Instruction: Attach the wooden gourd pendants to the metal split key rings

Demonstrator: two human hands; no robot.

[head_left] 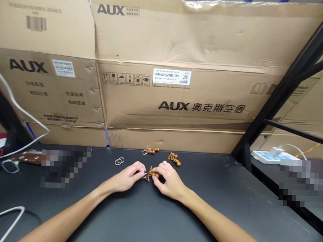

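My left hand (129,176) pinches a small metal key ring (145,175) over the black table. Close beside it, my right hand (171,182) has its thumb and fingers closed on a brown wooden gourd charm (155,175) with a cord loop and small beads. The ring and the charm's cord meet between the hands; whether they are joined is too small to tell. Behind my left hand lie two loose key rings (119,161), overlapping. A gourd charm with a ring (151,151) lies farther back, and another gourd charm (175,159) rests behind my right hand.
Large cardboard sheets (203,47) stand along the back of the black table (134,220). Black metal frame posts (282,80) rise at the sides. At left are a white cable (21,110) and eyeglasses (10,166); a power strip (273,157) sits at right beyond the post.
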